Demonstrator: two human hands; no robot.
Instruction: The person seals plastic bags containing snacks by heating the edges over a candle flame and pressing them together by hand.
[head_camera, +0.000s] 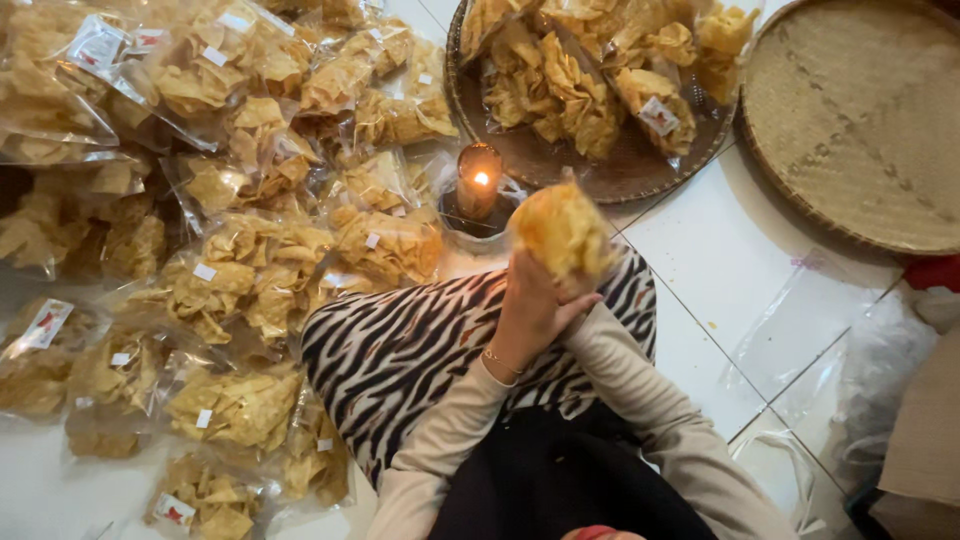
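Your fingers (540, 290) of both hands are clamped together on the clear plastic bag of yellow fried crackers (563, 232). You hold it above your knee in zebra-striped cloth (420, 345). Its long axis stands nearly upright, and the top points toward the small lit candle (479, 180) just beyond, on the white tiled floor (720, 250).

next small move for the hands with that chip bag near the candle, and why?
Probably ease the bag of chips down and forward so its open top edge meets the flame of the candle. Both hands, the left hand clearest, hold the bag just right of and level with the flame, apart from it, while the packed bags on the left look closed.
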